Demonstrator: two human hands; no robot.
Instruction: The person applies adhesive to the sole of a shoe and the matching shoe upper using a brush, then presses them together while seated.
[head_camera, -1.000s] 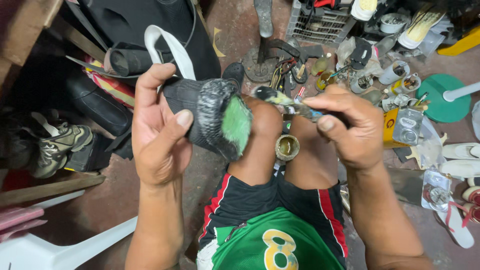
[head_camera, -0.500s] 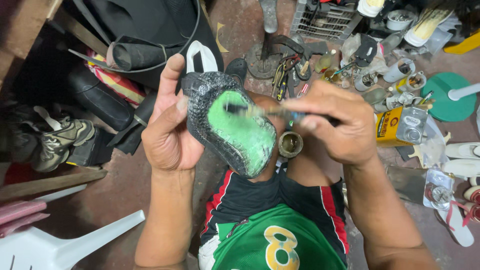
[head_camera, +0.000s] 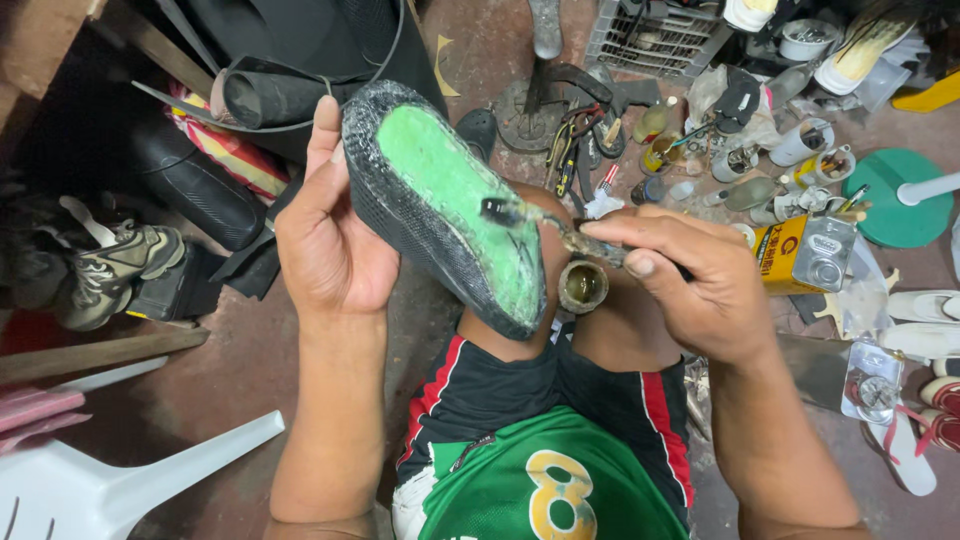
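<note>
Gripping a shoe (head_camera: 440, 200) at centre frame with the left hand (head_camera: 330, 250), sole up, fingers wrapped round its far side. Pinching a brush (head_camera: 560, 232) in the right hand (head_camera: 690, 285), fingers closed on the handle, bristles touching the green insole. Sitting between the knees, a small pot (head_camera: 583, 286). Lying further up right, a yellow can (head_camera: 805, 252).
</note>
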